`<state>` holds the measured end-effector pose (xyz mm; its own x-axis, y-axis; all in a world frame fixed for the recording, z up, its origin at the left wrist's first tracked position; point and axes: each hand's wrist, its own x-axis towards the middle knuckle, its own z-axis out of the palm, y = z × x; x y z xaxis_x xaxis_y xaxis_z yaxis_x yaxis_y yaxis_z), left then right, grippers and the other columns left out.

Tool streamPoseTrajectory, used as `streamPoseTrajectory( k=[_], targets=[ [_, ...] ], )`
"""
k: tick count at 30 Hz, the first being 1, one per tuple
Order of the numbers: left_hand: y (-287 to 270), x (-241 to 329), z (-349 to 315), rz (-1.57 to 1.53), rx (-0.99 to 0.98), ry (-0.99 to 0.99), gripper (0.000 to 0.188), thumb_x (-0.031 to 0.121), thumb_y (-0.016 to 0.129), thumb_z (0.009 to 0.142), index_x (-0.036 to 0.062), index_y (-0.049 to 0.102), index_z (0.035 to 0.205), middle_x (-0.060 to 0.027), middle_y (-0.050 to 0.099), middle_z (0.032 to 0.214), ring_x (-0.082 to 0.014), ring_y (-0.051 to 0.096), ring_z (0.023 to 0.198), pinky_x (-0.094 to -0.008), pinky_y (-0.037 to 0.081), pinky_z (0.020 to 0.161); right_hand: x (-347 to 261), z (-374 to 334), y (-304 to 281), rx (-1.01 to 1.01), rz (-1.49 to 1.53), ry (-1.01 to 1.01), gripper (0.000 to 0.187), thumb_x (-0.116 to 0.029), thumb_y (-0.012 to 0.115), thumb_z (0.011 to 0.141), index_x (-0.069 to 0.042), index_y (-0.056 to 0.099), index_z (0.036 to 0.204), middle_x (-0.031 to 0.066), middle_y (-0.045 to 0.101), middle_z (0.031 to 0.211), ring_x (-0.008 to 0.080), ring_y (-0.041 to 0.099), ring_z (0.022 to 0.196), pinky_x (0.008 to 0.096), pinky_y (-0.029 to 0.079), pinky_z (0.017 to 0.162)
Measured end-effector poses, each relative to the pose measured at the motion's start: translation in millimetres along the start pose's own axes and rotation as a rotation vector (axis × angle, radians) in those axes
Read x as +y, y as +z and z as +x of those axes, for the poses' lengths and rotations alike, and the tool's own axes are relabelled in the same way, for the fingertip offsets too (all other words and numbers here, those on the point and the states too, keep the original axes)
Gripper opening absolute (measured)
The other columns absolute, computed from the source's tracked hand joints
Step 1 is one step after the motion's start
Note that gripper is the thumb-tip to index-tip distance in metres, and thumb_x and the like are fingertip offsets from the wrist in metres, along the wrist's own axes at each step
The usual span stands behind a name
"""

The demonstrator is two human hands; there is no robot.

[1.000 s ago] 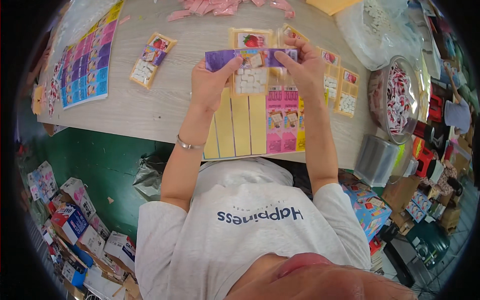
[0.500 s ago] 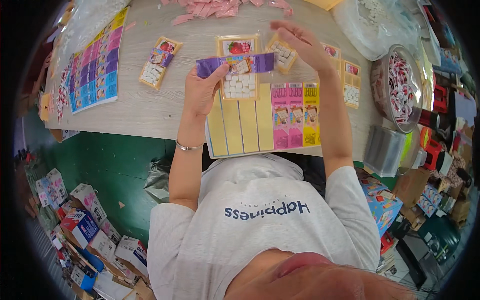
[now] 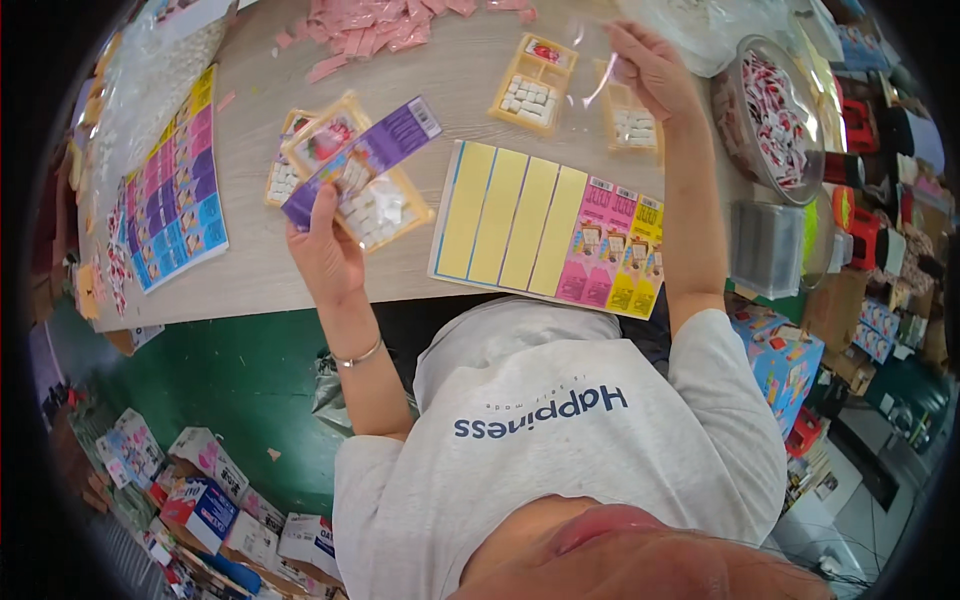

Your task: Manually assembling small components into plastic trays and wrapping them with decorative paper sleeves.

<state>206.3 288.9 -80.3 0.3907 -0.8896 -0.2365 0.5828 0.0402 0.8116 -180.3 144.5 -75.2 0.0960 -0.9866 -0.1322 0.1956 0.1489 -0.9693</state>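
Note:
My left hand (image 3: pixel 335 255) grips a pale yellow plastic tray (image 3: pixel 375 210) by its near-left side, thumb on top. A purple label (image 3: pixel 420 118) lies across the tray, its ends sticking out past both sides. White blocks and a strawberry picture show in the tray. Behind it, partly covered, sits another filled tray (image 3: pixel 279 182). My right hand (image 3: pixel 655 75) is raised at the far right, fingers closed on a clear, glinting piece of plastic (image 3: pixel 597 88). Beneath that are two open trays, one with a strawberry packet (image 3: pixel 533 85) and one partly hidden (image 3: pixel 632 128).
A label sheet (image 3: pixel 505 215), partly peeled, lies near the table's front edge. Another label sheet (image 3: pixel 180 195) is at the left. Pink packets (image 3: pixel 375 28) are heaped at the back. A clear bowl of small red-and-white packets (image 3: pixel 775 120) stands right, above a clear plastic box (image 3: pixel 765 245).
My left hand has carried the labelled tray leftward and tilted it, over the other filled tray. My right hand has moved right and up, and now holds clear plastic. The view has shifted slightly.

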Motion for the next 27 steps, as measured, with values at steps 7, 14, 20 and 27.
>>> streamPoseTrajectory(
  k=[7,14,20,27],
  targets=[
    [-9,-11,-15,-0.077,-0.042,-0.158,0.035,-0.001,0.063,0.094,-0.0015,0.056,0.128,-0.0103,0.067,0.12,-0.0177,0.067,0.108,-0.0314,0.055,0.096,59,24,25,0.299,-0.3,0.062,0.029,-0.029,0.069,0.096,-0.005,0.066,0.112,-0.0027,0.058,0.076,0.0053,0.054,0.065,0.021,0.043,0.058],
    [-21,-13,-14,-0.099,-0.055,-0.215,0.036,-0.001,0.063,0.094,-0.0023,0.055,0.129,-0.0114,0.067,0.121,-0.0188,0.066,0.109,-0.0317,0.055,0.098,76,10,57,0.679,-1.492,-0.237,0.028,-0.031,0.067,0.091,-0.007,0.07,0.105,0.0132,0.066,0.105,0.03,0.065,0.095,0.0449,0.053,0.082],
    [-22,-12,-13,-0.079,-0.059,-0.216,0.034,-0.001,0.061,0.095,-0.0018,0.055,0.128,-0.011,0.067,0.121,-0.0181,0.067,0.108,-0.0312,0.056,0.096,99,21,55,0.495,-1.45,-0.508,0.031,-0.034,0.059,0.094,-0.014,0.068,0.116,0.0098,0.062,0.116,0.0328,0.056,0.115,0.0474,0.047,0.095],
    [-25,-20,-16,0.02,-0.079,-0.244,0.031,0.004,0.061,0.096,-0.0031,0.055,0.126,-0.0099,0.067,0.114,-0.0192,0.067,0.104,-0.0347,0.056,0.092,77,24,48,0.212,-1.68,-0.492,0.049,-0.036,0.051,0.097,-0.021,0.049,0.144,0.0099,0.056,0.137,0.0321,0.05,0.128,0.051,0.039,0.107]
  ],
)
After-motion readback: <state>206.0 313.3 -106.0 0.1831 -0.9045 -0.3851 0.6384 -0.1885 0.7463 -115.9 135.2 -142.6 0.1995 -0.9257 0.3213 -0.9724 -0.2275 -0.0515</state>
